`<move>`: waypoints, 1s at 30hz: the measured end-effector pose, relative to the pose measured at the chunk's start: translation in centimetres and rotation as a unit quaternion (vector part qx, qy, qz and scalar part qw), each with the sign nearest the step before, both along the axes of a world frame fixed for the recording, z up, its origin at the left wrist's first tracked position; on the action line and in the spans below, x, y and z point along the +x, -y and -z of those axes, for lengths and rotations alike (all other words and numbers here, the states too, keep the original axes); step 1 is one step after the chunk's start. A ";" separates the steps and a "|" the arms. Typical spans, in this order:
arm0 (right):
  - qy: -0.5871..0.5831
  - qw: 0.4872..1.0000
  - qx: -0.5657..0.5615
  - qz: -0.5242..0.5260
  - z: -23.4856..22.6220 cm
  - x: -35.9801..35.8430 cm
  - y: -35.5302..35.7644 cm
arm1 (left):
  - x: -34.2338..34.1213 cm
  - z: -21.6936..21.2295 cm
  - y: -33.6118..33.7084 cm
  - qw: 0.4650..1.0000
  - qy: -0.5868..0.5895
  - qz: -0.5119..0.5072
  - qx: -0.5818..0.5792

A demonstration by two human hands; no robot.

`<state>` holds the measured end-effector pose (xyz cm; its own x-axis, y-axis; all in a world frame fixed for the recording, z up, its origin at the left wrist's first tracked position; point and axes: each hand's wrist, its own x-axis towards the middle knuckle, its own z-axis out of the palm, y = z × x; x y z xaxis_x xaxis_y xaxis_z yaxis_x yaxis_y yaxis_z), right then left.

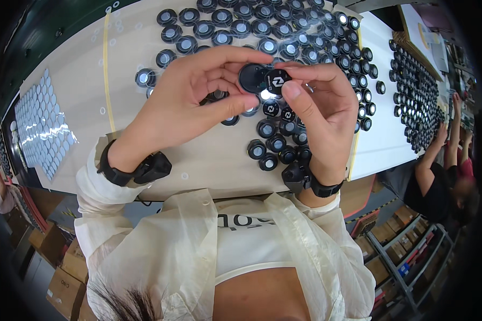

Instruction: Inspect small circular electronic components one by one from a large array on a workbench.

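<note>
Over the middle of the table, my left hand grips a black round housing by its rim, between thumb and fingers. Close beside it, my right hand pinches a small black disc with a white emblem on its face. The disc overlaps the housing's right edge; whether the two are joined I cannot tell. Below my hands stand several black round pieces, a few with emblem tops and others with pale round centres. Both my wrists carry black strapped devices.
Many black round pieces cover the far part of the beige table. A sheet of round pale stickers lies at the left. At right, a white table bears more pieces, with people beside it. Cardboard boxes stand lower left.
</note>
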<state>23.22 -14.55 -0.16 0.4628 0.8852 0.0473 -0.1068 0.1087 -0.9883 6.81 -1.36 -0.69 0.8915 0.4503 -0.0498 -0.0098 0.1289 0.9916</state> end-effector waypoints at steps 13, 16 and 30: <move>0.004 1.000 -0.015 0.007 0.1 -0.8 -0.4 | 0.0 -0.5 1.0 0.993 -0.039 -0.076 0.087; -0.001 1.000 -0.014 0.006 0.3 -0.8 -0.4 | 0.0 -0.4 1.1 0.992 -0.041 -0.084 0.084; 0.068 0.995 0.014 0.065 1.7 -1.8 -1.1 | 0.4 0.5 1.5 0.975 -0.037 -0.133 0.177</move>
<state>21.46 -13.43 -1.89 0.5614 0.8155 0.1405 0.0438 0.1403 -0.9891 7.21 -2.87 -1.17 0.7410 0.6653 0.0906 0.0770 -0.2183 0.9728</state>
